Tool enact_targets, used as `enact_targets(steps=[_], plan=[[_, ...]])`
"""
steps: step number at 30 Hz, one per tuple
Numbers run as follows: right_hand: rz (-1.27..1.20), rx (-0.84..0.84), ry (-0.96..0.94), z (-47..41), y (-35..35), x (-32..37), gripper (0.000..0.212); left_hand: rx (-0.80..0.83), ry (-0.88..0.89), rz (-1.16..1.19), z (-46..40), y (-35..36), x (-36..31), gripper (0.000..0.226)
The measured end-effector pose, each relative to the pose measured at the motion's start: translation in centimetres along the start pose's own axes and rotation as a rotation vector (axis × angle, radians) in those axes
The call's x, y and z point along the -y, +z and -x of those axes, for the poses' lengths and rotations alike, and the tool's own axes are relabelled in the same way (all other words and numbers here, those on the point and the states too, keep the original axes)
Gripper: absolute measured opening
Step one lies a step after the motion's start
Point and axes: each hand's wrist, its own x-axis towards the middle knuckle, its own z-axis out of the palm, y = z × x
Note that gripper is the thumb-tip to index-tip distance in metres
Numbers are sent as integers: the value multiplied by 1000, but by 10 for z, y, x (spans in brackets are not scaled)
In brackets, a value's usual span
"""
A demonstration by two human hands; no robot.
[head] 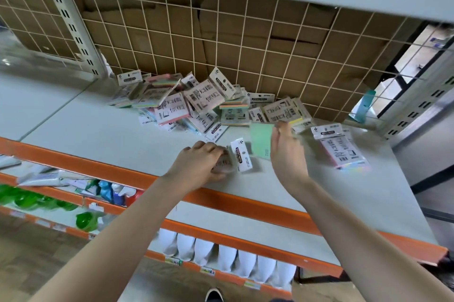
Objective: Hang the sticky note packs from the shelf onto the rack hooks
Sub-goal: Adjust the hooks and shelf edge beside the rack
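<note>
A heap of sticky note packs [196,102] lies at the back of the grey shelf [98,129], against the wire grid rack [221,43]. My left hand [204,161] grips one pack [242,154] near the shelf's front, its white header card sticking out to the right. My right hand [287,151] holds a green pack [261,140] upright just beside it. One more pack [340,149] lies alone on the shelf to the right of my right hand. No hooks show on the grid.
The shelf has an orange front edge [245,201]. Below it, lower shelves hold green items [29,199] and a row of white items [221,252]. A slotted upright [71,24] stands at the back left, another [417,105] at the right. Another shelf hangs overhead.
</note>
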Motion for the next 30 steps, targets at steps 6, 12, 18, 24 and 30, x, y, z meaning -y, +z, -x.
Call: enact_targets(steps=[6,12,18,24,30], plan=[[-710,96,590,8,-9,-20,14,-459,-203,417,9,-16,-7,32],[-278,256,438,29,-14,-26,10,-157,-519,962,1,-5,-8,25],[334,307,241,1,-2,-4,47,-153,-573,643,-7,1,-10,30],[301,443,209,-29,23,6,85,-127,-493,892,-30,1,-10,22],[6,505,264,-33,26,0,61,-165,-565,1119,-38,8,-9,5]])
